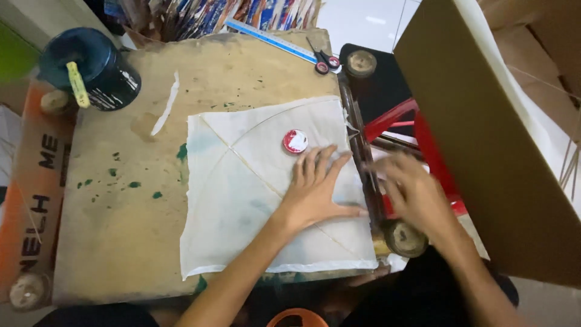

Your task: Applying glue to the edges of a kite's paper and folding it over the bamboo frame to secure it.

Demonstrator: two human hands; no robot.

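Head view looks straight down, and I see my left hand (318, 191) lying flat on a square sheet of thin white paper (272, 188) with slender sticks crossing it, one straight along the diagonal and one bowed. Its fingers (327, 160) are spread wide and pressed palm-down, gripping nothing, just pinning the sheet near its right edge. The paper sits on the right half of a worn tan wooden surface (121, 200) flecked with green paint, its far corner toward the top and its lower edge close to the near rim. Just beyond my left fingertips, resting on the paper, is a small round red-and-white lid (295, 141). My right hand (411, 191) is blurred; it hovers past the right edge of the surface, beside a dark wooden rail (363, 163) and above a red plastic frame (423, 139). I cannot tell whether its fingers are curled on anything or how far open they are. At the top left stands a dark blue round pot (91, 66) with a yellow-handled tool (77, 85) across it. A strip of white paper (166, 106) lies near it. At the far edge lie a blue ruler (272, 39) and a pair of black-handled scissors (324, 60). A large brown cardboard panel (484, 139) stands at the right.
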